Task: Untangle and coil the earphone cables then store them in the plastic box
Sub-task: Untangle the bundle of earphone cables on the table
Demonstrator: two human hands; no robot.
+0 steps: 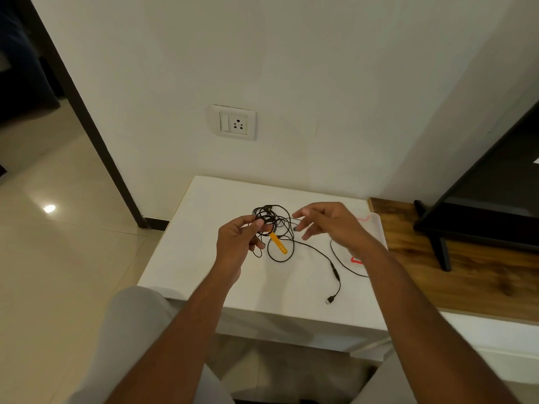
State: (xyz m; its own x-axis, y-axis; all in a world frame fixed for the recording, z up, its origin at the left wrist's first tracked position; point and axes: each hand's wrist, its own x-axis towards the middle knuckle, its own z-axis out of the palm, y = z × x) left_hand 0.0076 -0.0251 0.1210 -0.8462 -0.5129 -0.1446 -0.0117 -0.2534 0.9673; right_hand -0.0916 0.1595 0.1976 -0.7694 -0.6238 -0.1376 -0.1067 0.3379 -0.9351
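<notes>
A tangle of thin black earphone cable [277, 225] hangs just above the small white table [204, 258]. My left hand [239, 243] grips the bundle at its left side. A yellow strap [278, 244] dangles from the tangle. My right hand [326, 223] hovers just right of the loops with fingers spread and loosely bent, fingertips near a strand. One cable end with an inline piece and plug [331, 300] trails over the table toward the front. A clear plastic box with red clips [376, 225] lies at the table's right edge, largely hidden behind my right wrist.
The white table stands against a white wall with a socket plate [233, 122]. A wooden surface [472, 272] adjoins on the right, carrying a black stand leg [440, 252]. Tiled floor and a dark door frame [96, 135] lie to the left. My knees sit below the table's front edge.
</notes>
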